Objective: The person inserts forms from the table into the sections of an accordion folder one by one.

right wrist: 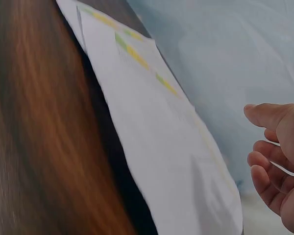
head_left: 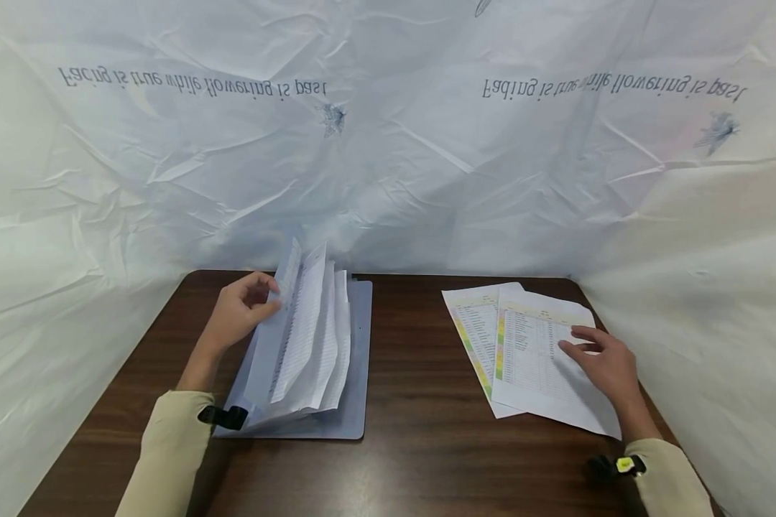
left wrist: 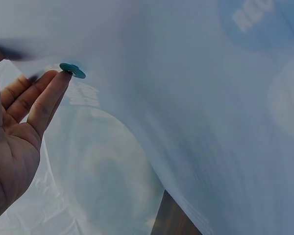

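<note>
A translucent blue folder (head_left: 361, 359) lies spread on the left of the table, its left leaf raised and several printed sheets (head_left: 310, 337) fanned out. My left hand (head_left: 236, 312) holds the raised leaf near its upper left edge, fingertips bent against it. In the left wrist view, my fingertips meet a teal button (left wrist: 72, 70) on the plastic. On the right lie two overlapping printed sheets (head_left: 543, 359) with a coloured column of yellow and green. My right hand (head_left: 604, 359) hovers at their right edge, thumb and fingers apart with nothing between them.
The dark brown wooden table (head_left: 414, 431) runs between the folder and the loose sheets. A white crinkled plastic sheet (head_left: 394, 179) with printed lettering hangs behind the table and along both sides.
</note>
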Available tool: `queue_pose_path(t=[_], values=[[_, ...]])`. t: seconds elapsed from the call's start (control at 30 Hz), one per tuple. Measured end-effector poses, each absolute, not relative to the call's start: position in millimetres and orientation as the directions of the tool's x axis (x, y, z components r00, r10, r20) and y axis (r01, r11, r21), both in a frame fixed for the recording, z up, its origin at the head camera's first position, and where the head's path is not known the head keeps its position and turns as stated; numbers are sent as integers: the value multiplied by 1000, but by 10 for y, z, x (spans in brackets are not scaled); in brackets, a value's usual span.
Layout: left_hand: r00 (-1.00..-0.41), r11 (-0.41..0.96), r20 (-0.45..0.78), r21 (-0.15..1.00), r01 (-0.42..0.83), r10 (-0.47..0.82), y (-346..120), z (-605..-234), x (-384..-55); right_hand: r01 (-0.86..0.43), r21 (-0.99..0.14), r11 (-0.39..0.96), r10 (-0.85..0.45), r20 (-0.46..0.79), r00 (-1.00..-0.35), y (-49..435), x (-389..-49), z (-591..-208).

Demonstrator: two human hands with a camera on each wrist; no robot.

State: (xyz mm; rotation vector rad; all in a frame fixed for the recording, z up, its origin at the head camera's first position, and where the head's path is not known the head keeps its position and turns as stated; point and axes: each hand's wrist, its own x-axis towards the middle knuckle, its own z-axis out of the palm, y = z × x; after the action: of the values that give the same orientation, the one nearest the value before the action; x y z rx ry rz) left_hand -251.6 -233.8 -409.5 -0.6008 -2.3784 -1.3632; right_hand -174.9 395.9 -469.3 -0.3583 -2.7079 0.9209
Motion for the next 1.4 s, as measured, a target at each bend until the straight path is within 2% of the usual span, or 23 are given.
queue_pose_path(t=[0.5, 1.1, 1.4], values=[[-854, 454, 485, 728, 514, 189, -2349, -4073, -2516, 271, -587, 763, 415, 123, -902, 4368, -1566, -4879], [-855, 437, 481, 738, 514, 193, -2345, -4073, -2495, 347, -536, 770, 409, -2, -912, 4474, -1567, -5007], [-860, 434, 474, 746, 506, 190, -2349, -4090, -2495, 358, -540, 762, 413, -21, -910, 4458, -1620, -5053]])
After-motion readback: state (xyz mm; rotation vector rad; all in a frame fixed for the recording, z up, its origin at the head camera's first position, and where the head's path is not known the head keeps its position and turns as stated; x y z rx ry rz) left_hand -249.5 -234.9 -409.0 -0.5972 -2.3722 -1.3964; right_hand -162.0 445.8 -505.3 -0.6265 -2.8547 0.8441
